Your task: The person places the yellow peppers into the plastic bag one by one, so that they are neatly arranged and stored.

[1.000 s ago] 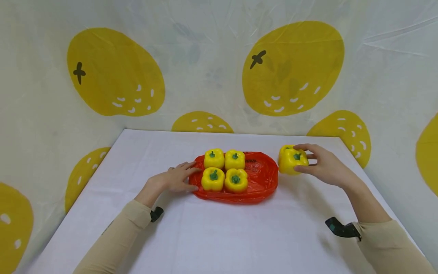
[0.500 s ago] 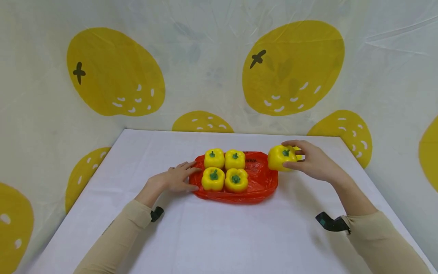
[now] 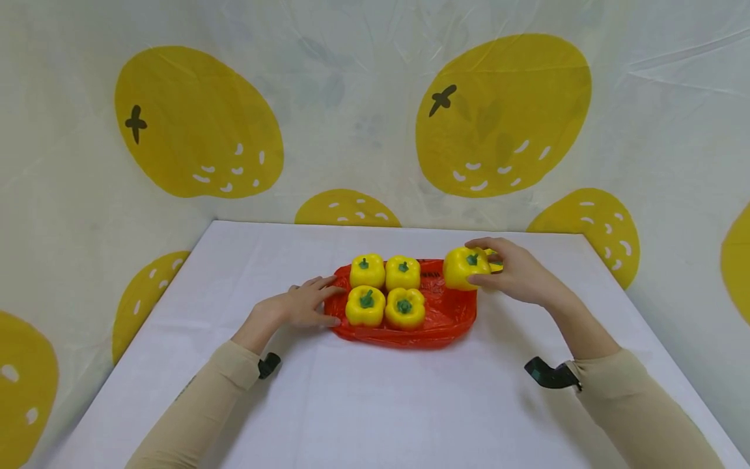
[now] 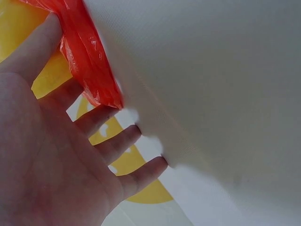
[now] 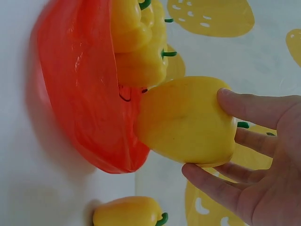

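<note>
A red plastic bag (image 3: 436,316), spread low and wide with its mouth up, lies on the table. Several yellow bell peppers (image 3: 366,306) with green stems stand in its left half. My left hand (image 3: 305,305) touches the bag's left side, fingers spread and fairly straight; the left wrist view shows the thumb and some fingertips against the red plastic (image 4: 89,61). Over the bag's back right part, my right hand (image 3: 515,270) holds another yellow bell pepper (image 3: 459,268) between thumb and fingers. The right wrist view shows this pepper (image 5: 186,120) at the bag's rim, tilted.
One more yellow bell pepper (image 5: 127,212) lies on the table outside the bag, mostly hidden behind my right hand in the head view. The white table (image 3: 375,404) backs onto a pale cloth (image 3: 351,98) printed with large yellow fruit.
My right hand has carried its bell pepper leftward from the table beside the bag to above the bag's right part. The left hand and the bag stay put.
</note>
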The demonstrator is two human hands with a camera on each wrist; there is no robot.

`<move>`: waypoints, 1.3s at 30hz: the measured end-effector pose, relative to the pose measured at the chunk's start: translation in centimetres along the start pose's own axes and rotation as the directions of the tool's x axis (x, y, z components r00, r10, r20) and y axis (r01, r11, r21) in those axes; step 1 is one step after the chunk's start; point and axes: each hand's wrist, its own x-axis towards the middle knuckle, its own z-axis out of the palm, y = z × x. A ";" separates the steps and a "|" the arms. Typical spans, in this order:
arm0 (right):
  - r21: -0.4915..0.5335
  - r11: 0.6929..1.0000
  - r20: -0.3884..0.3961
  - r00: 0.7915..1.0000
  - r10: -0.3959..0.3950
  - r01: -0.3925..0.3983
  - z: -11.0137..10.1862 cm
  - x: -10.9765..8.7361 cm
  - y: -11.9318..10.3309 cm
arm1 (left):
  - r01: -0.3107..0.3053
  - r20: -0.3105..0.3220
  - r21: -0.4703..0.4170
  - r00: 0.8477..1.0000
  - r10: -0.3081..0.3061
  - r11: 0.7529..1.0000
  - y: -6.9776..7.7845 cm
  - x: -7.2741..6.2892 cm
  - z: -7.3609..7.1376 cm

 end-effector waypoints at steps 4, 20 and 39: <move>0.016 1.000 0.016 1.000 0.003 -0.004 0.6 0.6 -0.1 | -0.002 0.001 -0.001 1.000 0.002 1.000 0.0 0.0 0.0; -0.019 1.000 0.053 0.999 -0.011 0.012 2.8 3.1 0.9 | -0.018 -0.009 0.012 1.000 0.018 1.000 -0.1 0.0 0.1; -0.007 1.000 0.073 0.997 -0.016 0.017 4.2 4.1 1.0 | -0.003 -0.008 0.004 1.000 0.003 1.000 -0.1 0.0 0.1</move>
